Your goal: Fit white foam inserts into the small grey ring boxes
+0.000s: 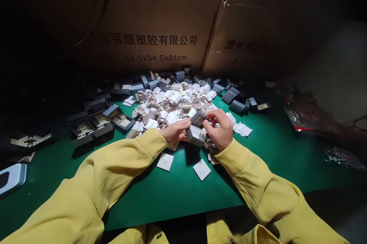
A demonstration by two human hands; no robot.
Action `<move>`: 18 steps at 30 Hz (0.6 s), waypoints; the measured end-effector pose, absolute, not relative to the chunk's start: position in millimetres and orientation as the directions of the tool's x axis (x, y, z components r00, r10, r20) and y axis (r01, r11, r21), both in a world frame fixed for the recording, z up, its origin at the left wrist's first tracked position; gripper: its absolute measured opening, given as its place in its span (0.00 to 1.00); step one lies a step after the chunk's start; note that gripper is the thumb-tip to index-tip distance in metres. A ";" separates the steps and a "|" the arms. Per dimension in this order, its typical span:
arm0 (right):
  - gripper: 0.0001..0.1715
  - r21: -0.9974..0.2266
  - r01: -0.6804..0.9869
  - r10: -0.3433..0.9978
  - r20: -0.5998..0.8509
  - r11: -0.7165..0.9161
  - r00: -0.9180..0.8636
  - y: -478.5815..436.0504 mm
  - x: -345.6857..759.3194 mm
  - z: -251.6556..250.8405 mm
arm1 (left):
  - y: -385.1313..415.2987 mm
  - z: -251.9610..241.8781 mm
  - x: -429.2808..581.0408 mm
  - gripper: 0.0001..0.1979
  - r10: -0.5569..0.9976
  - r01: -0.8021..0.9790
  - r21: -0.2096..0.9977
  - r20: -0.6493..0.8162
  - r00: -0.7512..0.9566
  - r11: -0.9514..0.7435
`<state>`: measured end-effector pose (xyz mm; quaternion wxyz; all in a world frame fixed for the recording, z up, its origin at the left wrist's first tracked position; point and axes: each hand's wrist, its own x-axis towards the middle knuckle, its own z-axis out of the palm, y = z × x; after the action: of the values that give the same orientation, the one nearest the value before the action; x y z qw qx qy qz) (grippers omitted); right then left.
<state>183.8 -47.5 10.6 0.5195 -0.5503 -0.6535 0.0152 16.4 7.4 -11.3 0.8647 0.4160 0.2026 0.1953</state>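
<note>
Grey open box [196, 136], left hand [176, 131] and right hand [220, 127], each grip closed on it

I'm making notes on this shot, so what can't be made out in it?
All in the head view:
- Left hand's fingertips: hidden by the dark box.
- Print inside that box: too small to read.
- Bottom of the pale pile: covered by its upper pieces.
- White-rimmed object: cut off by the left edge.
- Lettering on the right-side carton: lost in shadow.
</note>
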 end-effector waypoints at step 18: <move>0.05 -0.064 0.771 0.759 0.248 0.634 -0.603 -35.6 220.9 8.0 | 9.2 0.2 19.7 0.16 0.679 -0.310 0.696 -0.343 0.649 0.648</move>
<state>220.9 -35.6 8.0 0.1266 -0.4273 -0.8948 -0.0246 19.7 9.2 0.2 0.8557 0.3041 0.3031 0.2889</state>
